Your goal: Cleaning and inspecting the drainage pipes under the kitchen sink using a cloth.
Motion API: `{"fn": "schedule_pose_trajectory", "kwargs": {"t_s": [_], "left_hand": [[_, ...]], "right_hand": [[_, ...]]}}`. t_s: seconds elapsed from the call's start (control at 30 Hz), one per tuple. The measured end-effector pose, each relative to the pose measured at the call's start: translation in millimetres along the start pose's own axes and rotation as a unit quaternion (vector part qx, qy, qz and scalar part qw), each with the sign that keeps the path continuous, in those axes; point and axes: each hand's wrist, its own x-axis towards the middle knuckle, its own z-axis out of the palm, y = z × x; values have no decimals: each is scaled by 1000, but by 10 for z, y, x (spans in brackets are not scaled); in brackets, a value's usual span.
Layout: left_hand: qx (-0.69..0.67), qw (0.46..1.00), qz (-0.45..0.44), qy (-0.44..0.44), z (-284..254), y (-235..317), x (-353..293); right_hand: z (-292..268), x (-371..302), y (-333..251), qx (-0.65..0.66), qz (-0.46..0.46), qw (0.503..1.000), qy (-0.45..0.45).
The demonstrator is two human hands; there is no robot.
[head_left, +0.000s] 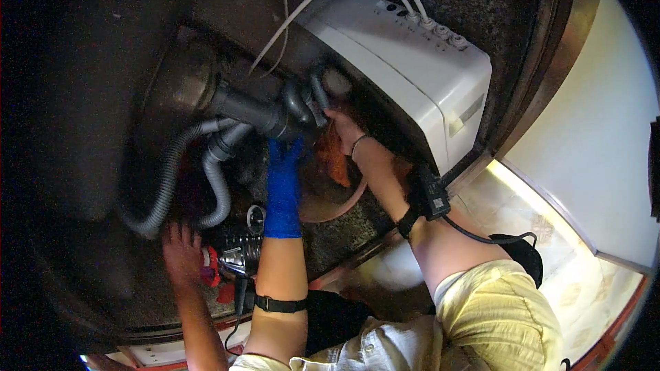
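Note:
Grey plastic drain pipe (247,111) runs from a round metal sink drain (180,82) to a curved trap (297,102). My left hand (283,178), in a blue glove, reaches up with its fingers closed on the underside of the pipe's joint; the fingertips are partly hidden. Bare, with a thin bracelet at the wrist, my right hand (345,132) grips the right side of the trap, where a grey pipe end comes down. Shadow hides part of its fingers. An orange cloth-like piece (333,161) lies beneath my right hand.
A white box-shaped appliance (405,69) with white tubes stands at the right. Ribbed grey hoses (168,178) loop down at the left. Another person's hand (181,253) is beside a caged work lamp (242,255). A pinkish hose (337,211) curves below my right hand.

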Motion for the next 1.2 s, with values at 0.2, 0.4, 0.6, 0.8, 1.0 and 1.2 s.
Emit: {"fn": "schedule_pose_trajectory", "kwargs": {"t_s": [0.2, 0.4, 0.6, 0.8, 1.0, 1.2], "left_hand": [[-76, 997, -33, 1, -20, -155, -17], [-77, 996, -39, 27, -92, -82, -69], [71, 996, 33, 32, 27, -190, 10], [60, 993, 81, 58, -77, -352, 92], [131, 989, 67, 34, -122, -398, 149], [283, 956, 40, 67, 258, -88, -109]], "right_hand": [[-262, 360, 187, 172, -56, 980, -80], [-57, 381, 88, 123, -78, 982, -120], [-17, 342, 61, -71, -274, 959, 10], [118, -9, -88, -154, -287, 944, 52], [221, 316, -99, -142, -339, 929, -45], [84, -112, -363, -189, -165, 963, 100]]}}
